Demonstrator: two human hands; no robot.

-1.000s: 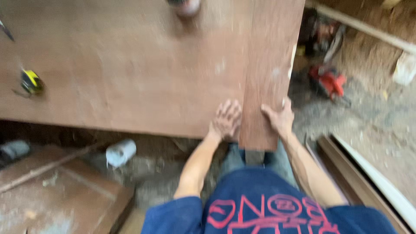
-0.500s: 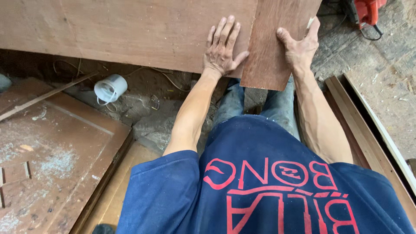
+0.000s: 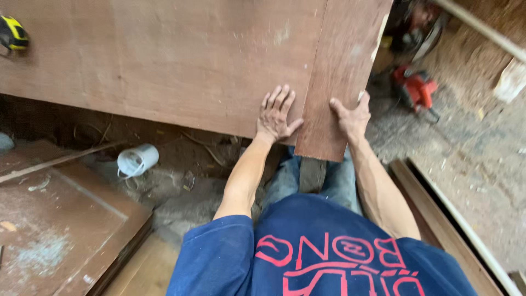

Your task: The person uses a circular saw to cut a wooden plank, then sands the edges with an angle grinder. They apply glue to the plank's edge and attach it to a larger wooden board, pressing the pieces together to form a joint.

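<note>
The left hand [image 3: 276, 116] lies flat, fingers spread, on the big board [image 3: 164, 60], just beside the strip's [image 3: 339, 77] left edge. The right hand [image 3: 350, 115] grips the strip's right edge, thumb on top; the strip lies between both hands, overlapping the board. A red tool [image 3: 415, 87], perhaps a saw, sits beyond the right hand; a white cup [image 3: 137, 160] lies well left.

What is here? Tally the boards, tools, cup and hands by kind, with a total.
Plywood boards: 2 (large sheet, narrow strip)
Tape measure: 1
Red power tool: 1
White cup: 1
Hands: 2 (left hand, right hand)
Total: 7
</note>
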